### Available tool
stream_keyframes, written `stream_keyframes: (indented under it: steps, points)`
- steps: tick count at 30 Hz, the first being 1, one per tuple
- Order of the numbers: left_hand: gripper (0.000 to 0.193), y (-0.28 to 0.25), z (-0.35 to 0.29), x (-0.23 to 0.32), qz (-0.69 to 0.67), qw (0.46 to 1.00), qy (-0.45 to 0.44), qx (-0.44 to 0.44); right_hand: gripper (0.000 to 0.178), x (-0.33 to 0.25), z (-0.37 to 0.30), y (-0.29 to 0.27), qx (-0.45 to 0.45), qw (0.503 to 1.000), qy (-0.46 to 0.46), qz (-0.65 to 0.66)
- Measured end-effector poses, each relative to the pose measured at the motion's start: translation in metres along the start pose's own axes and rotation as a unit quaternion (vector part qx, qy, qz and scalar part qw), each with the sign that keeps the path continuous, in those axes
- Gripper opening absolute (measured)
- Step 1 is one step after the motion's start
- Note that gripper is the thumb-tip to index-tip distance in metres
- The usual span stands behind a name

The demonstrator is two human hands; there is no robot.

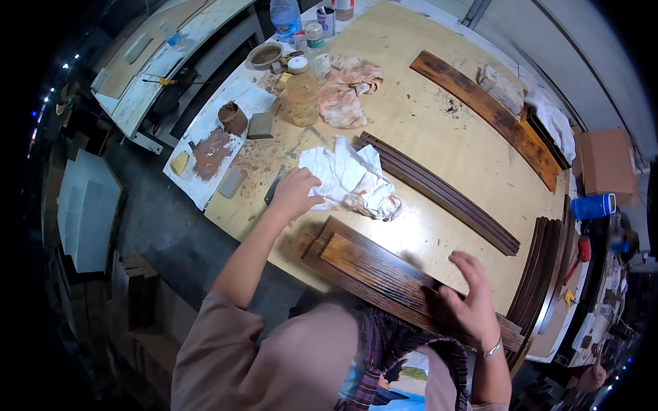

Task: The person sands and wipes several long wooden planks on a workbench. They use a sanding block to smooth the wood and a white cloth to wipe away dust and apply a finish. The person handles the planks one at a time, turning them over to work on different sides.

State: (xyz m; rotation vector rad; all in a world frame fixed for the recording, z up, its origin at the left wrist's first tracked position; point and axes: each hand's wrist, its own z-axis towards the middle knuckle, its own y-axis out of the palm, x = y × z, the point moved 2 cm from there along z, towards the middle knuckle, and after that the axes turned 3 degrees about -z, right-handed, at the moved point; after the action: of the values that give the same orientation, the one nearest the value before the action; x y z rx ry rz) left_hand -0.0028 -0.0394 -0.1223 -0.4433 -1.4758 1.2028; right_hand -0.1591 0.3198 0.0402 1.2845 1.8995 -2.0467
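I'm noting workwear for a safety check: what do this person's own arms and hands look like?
The left grip and right grip are bare hands, without gloves. A loose, dull mauve-brown sleeve leaves the left forearm uncovered. A shiny silver-coloured band circles the right wrist; the left wrist has none.

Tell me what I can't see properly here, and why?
Head view: the dark object, partly covered by the left hand.
Head view: part of the stained planks, behind the right hand.
Head view: top of the blue plastic bottle, cut off by the upper edge.
Head view: any print on the green-labelled jar, too small.
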Motion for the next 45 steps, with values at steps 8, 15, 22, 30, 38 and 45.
stream_keyframes:
  steps: [8,15,22,30,38,45]
  points:
    - [0.013,-0.08,0.024,0.08,-0.39,0.916,-0.066,0.065,0.072,-0.044,0.12,0.03,0.002,0.986,-0.165,-0.02]
    - [0.011,-0.115,0.038,0.111,-0.547,0.833,-0.013,0.081,0.032,-0.058,0.169,0.062,-0.01,0.984,-0.14,0.106]
    - [0.011,-0.114,0.041,0.139,-0.652,0.752,-0.015,0.094,0.021,-0.073,0.158,0.058,0.002,0.973,-0.168,0.159]
    - [0.026,-0.136,0.025,0.119,-0.015,0.962,0.052,0.268,0.01,-0.027,0.157,0.024,-0.078,0.827,0.016,0.557]
    - [0.035,-0.072,0.03,0.112,-0.472,0.88,-0.027,-0.041,0.012,-0.059,0.192,0.044,-0.123,0.738,-0.003,0.663]
    - [0.027,-0.059,0.015,0.038,-0.728,0.645,-0.189,0.131,0.012,-0.07,0.301,0.084,-0.045,0.904,0.079,0.417]
